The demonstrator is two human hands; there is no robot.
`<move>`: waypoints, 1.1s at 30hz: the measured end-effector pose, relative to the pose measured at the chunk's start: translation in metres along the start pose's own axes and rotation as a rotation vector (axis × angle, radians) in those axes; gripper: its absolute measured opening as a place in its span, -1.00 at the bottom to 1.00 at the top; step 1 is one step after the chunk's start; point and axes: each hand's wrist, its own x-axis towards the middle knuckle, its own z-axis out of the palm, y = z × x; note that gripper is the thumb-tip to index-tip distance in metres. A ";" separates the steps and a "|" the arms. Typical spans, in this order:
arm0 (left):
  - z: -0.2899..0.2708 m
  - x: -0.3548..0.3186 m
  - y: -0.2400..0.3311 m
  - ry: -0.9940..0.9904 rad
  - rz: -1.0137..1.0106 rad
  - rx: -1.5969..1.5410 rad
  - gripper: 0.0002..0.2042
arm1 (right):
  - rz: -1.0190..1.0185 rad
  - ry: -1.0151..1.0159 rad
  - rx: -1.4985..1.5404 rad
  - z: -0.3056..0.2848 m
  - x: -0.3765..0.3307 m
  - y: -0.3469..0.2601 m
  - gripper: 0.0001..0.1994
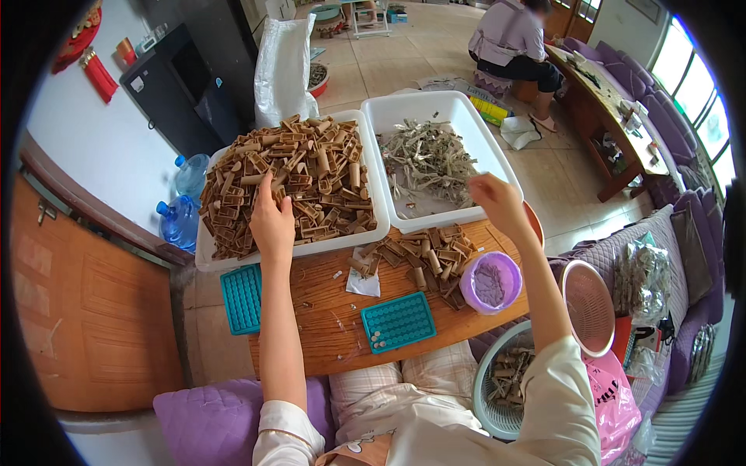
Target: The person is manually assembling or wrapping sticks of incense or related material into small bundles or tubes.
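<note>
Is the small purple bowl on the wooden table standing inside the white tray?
No, the purple bowl stands on the wooden table, outside the white tray and near its front edge.

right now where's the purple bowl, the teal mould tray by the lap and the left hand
purple bowl (490,283): head view, on the grey scraps inside it
teal mould tray (398,321): head view, middle of its dimpled top
left hand (272,221): head view, back of the hand

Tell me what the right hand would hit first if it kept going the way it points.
Probably the grey scrap strips in the right white tray. The right hand reaches over the tray's near rim, fingers aimed at that pile; depth is uncertain.
</note>
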 end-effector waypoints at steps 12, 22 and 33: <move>-0.050 -0.057 0.025 0.124 -0.156 -0.845 -0.76 | 0.351 -0.182 -0.799 0.097 0.084 0.071 -0.81; -0.062 -0.123 0.072 -0.152 -0.308 -1.260 -0.79 | -0.103 0.377 0.260 0.036 0.066 -0.040 -0.78; -0.094 -0.105 0.115 -0.318 -0.090 -1.189 -0.48 | -0.640 -0.142 0.157 0.019 -0.057 -0.140 -0.79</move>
